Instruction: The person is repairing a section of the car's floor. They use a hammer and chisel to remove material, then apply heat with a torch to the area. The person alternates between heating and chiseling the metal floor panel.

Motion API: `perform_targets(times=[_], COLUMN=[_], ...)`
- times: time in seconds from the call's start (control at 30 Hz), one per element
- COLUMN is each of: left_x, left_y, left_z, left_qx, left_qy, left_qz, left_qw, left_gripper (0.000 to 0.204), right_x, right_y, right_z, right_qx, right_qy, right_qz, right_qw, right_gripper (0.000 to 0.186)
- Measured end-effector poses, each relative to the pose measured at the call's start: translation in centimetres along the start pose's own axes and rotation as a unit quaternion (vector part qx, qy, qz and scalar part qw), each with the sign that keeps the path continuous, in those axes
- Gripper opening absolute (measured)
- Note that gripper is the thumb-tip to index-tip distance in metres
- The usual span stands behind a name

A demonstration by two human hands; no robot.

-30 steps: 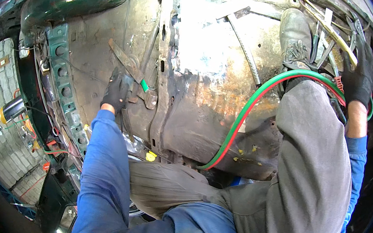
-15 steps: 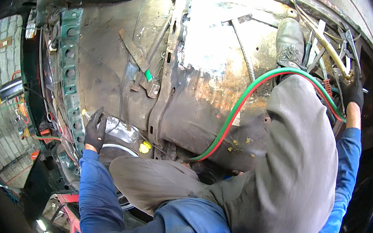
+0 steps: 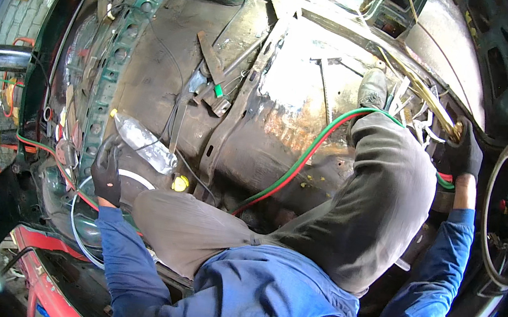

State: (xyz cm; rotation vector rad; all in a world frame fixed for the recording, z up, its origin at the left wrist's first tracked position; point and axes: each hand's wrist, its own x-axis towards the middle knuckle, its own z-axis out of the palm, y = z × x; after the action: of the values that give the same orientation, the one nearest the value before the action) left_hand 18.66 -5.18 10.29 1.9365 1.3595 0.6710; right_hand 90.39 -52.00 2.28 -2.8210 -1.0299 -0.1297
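right hand: the gloved right hand (image 3: 465, 154) is at the far right, fingers curled closed around the near end of a brass-coloured torch (image 3: 442, 112).
torch: it slants from the far edge of the floor pan (image 3: 248, 151) toward the right hand, beside a cluster of pale metal tools (image 3: 421, 129).
left hand: the gloved left hand (image 3: 107, 172) is low at the near left, its fingers close together and pointing far; i cannot tell whether they have hold of anything.
bottle: a clear plastic bottle (image 3: 145, 144) with a yellow cap lies on its side just right of the left hand.
rail: a green perforated rail (image 3: 115, 65) runs along the left, from the far side toward the left hand.
hoses: a paired green and red hose (image 3: 305, 157) curves over the pan and passes behind the right leg; a short stretch shows just below the right hand.
hammer: a hammer (image 3: 326, 90) lies on the far pan, left of the shoe (image 3: 373, 87).
bar: a flat bar (image 3: 208, 55) with a green end lies farther left.
steering wheel: its rim (image 3: 487, 209) stands at the right edge.
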Motion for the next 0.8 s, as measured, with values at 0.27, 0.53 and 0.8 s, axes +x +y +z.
perform_targets(times=[0.27, 0.53, 0.8], left_x=[-3.9, -7.2, -7.9], left_y=[9.4, 12.6, 12.0], left_z=[5.6, 11.8, 16.0], left_qx=[-0.193, -0.514, -0.630], left_qy=[-0.061, -0.113, -0.008], left_qz=[0.060, -0.037, -0.234], left_qw=[0.977, 0.849, 0.740], left_gripper=[0.043, 0.068, 0.048], right_x=[5.0, -6.0, -11.5], right_y=[-20.3, -39.4, -41.0], right_z=[-12.3, -15.0, -13.4], right_qx=[0.070, 0.327, 0.329], right_qy=[0.138, -0.038, -0.264], right_qz=[-0.282, -0.313, -0.334], right_qw=[0.947, 0.891, 0.843], right_gripper=[0.052, 0.053, 0.072])
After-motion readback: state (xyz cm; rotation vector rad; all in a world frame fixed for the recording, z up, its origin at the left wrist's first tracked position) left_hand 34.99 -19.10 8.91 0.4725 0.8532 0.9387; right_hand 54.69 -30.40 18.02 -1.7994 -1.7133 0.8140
